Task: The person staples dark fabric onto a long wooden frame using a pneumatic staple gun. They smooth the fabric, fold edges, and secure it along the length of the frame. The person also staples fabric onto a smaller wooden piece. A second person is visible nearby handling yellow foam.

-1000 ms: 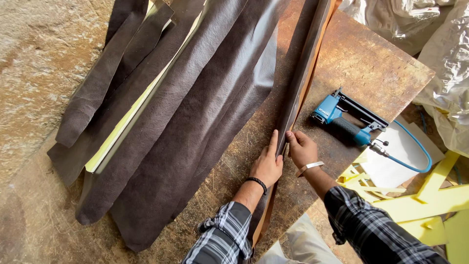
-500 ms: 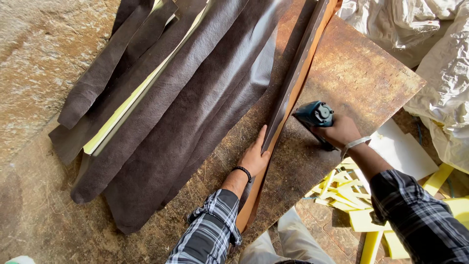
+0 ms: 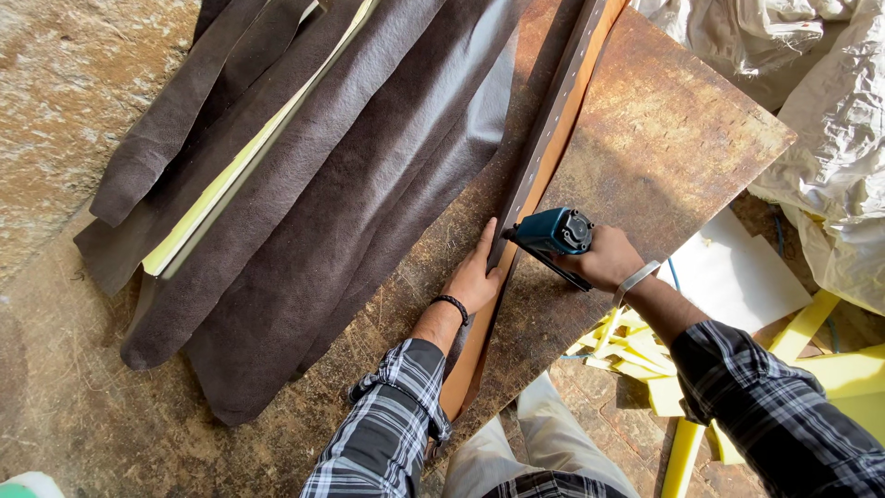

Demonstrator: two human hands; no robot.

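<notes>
Long narrow wooden strip faced with dark brown leather [image 3: 544, 148], lying diagonally across the rusty brown worktop [image 3: 664, 138]. Left hand [image 3: 477, 277] flat and open, pressing the strip's near part. Right hand [image 3: 604, 260] closed around a blue pneumatic staple gun [image 3: 551, 232], nose against the strip just beside the left fingertips. Dark brown leather sheets [image 3: 313, 203] draped left; yellow foam offcuts [image 3: 645, 369] on floor, right.

No packages, labels, signs, screens.
</notes>
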